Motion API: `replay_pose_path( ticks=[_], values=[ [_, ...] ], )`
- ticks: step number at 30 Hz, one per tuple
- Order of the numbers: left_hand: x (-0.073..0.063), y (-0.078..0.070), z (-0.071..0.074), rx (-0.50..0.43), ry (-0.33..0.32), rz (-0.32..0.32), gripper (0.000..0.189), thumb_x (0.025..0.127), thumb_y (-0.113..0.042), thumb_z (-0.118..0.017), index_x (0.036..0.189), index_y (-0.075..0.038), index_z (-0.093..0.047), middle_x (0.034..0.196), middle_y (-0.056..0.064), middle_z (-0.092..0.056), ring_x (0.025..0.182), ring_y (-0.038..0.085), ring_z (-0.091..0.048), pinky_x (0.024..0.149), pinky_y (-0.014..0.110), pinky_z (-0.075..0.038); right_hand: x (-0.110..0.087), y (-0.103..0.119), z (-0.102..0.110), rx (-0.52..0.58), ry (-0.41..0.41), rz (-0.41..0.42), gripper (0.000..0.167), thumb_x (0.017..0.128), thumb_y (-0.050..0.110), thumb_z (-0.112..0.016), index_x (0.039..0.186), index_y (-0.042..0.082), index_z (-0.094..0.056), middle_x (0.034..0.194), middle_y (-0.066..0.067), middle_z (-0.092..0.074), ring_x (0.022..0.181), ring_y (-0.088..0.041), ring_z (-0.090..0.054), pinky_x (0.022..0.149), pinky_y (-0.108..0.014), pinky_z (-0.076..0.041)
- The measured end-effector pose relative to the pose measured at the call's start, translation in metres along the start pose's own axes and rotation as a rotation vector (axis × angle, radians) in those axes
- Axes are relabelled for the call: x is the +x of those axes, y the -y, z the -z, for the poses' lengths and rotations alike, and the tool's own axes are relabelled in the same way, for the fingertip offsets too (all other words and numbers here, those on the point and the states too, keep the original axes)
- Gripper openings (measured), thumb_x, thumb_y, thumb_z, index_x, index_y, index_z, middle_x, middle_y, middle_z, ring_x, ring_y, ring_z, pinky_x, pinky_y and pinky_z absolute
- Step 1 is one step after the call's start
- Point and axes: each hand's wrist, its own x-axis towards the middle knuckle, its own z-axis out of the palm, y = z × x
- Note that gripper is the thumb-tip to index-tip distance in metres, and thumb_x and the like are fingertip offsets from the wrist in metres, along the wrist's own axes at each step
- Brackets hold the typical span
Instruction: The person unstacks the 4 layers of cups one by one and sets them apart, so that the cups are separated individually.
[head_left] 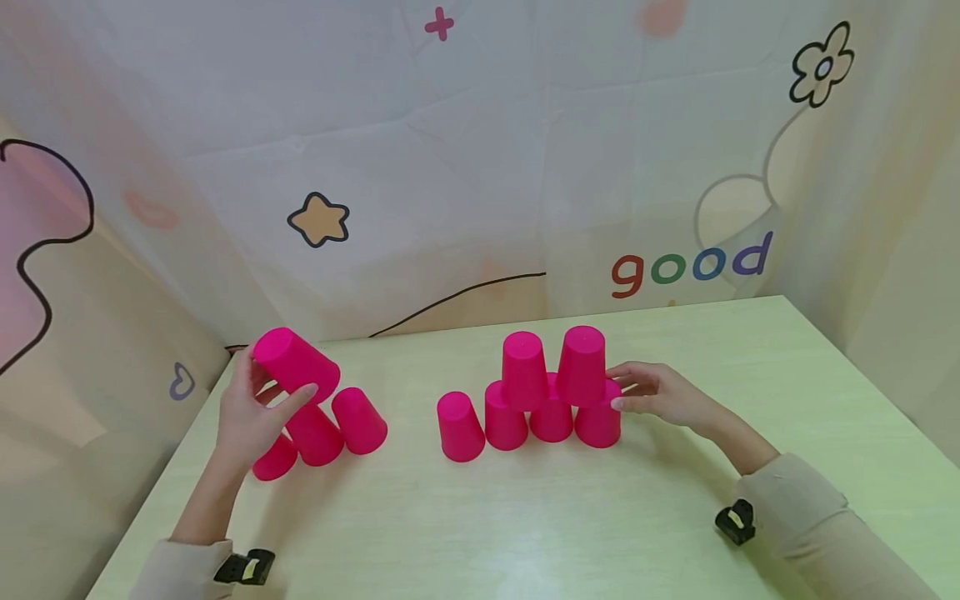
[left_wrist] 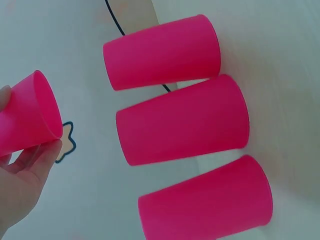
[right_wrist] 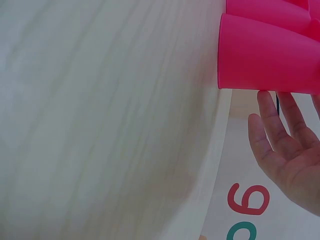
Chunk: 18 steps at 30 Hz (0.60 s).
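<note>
In the head view my left hand grips a pink cup, bottom up and tilted, above a row of three upside-down pink cups. These are the left cup, the middle cup and the right cup. The left wrist view shows the held cup apart from that row, thumb and fingers on its sides. My right hand has its fingers extended beside the right end of another group, at the end cup. In the right wrist view the fingertips meet or nearly meet that cup's side.
The right group has several upside-down cups in its bottom row, the leftmost cup unbridged. Two upper cups, a left one and a right one, stand on the others. A pale wooden table backs onto a printed curtain.
</note>
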Motion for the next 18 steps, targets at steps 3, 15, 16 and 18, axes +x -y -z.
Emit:
replay_pose_path(
  ticks=[3,15,16,18],
  values=[
    [0.000,0.005,0.005,-0.004,-0.018,0.038,0.069,0.080,-0.014,-0.070,0.135,-0.010,-0.029,0.118,0.005,-0.048,0.100,0.008,-0.047,0.076,0.012,-0.045,0.000,0.000,0.000,0.002,0.000,-0.004,0.047,0.084,0.015,-0.065,0.124,-0.001,-0.049,0.118,-0.021,-0.052,0.106,-0.037,-0.052,0.078,-0.038,-0.051],
    [-0.003,0.015,0.026,-0.021,-0.063,0.175,0.073,0.082,-0.023,-0.068,0.140,-0.016,-0.023,0.125,0.009,-0.042,0.104,0.013,-0.044,0.074,0.011,-0.044,0.001,0.000,0.000,0.007,0.003,-0.011,0.046,0.084,0.015,-0.065,0.124,-0.001,-0.049,0.118,-0.021,-0.052,0.106,-0.037,-0.052,0.078,-0.036,-0.051],
    [-0.004,0.016,0.028,-0.021,-0.069,0.183,0.072,0.082,-0.023,-0.068,0.139,-0.016,-0.024,0.125,0.009,-0.042,0.103,0.012,-0.044,0.074,0.010,-0.043,0.001,0.000,0.000,0.008,0.003,-0.010,0.046,0.084,0.015,-0.065,0.124,-0.001,-0.050,0.118,-0.021,-0.052,0.106,-0.037,-0.052,0.078,-0.036,-0.051],
    [-0.004,0.018,0.031,-0.018,-0.085,0.196,0.072,0.082,-0.023,-0.068,0.139,-0.016,-0.024,0.124,0.008,-0.042,0.102,0.010,-0.044,0.074,0.010,-0.043,0.001,0.000,0.000,0.008,0.002,-0.010,0.046,0.084,0.015,-0.065,0.124,-0.001,-0.050,0.118,-0.021,-0.052,0.106,-0.037,-0.052,0.078,-0.036,-0.051]
  ],
)
